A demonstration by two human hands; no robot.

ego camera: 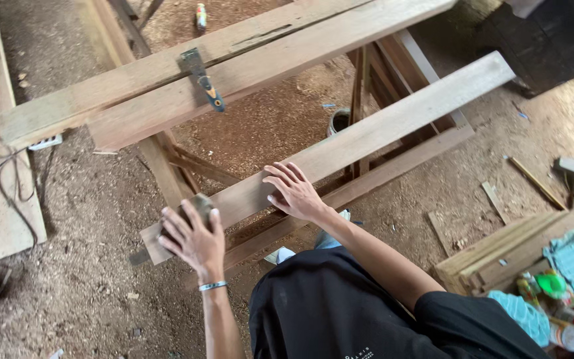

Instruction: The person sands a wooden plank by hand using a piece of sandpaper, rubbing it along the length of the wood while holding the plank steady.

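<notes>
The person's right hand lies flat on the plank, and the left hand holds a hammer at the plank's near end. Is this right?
Not quite. In the head view the left hand holds a sanding block, not a hammer, at the near end of the plank. The right hand does lie flat on it.

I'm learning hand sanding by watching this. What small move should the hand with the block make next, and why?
Probably a stroke up the plank toward the right hand. The left hand grips the sanding block at the plank's near end, while the right hand lies flat, steadying the plank, with the plank's length beyond it.
</notes>
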